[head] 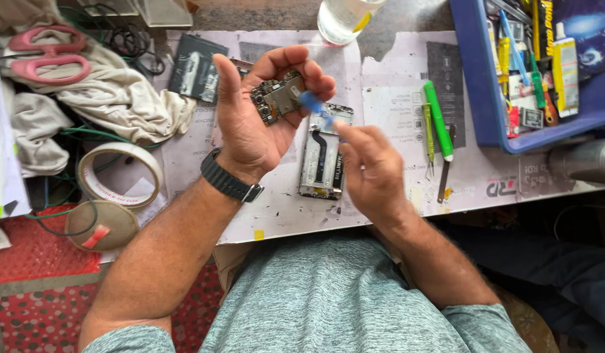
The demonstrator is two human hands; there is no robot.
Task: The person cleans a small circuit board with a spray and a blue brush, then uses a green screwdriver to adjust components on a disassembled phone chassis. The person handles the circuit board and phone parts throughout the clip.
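bench: paper mat [283,209] | blue tray [479,98] rt | red mat [34,255] lft

The person is wearing a short-sleeved T-shirt [328,301] in a heathered grey-green knit, its sleeve hems showing at the bottom of the view on both arms. A black watch [229,180] with a ribbed strap, probably rubber, and a small metal buckle is circling the wrist of the left hand [260,114]. The right hand [371,167] is wearing nothing, and both forearms are showing bare and hairy below the sleeves.
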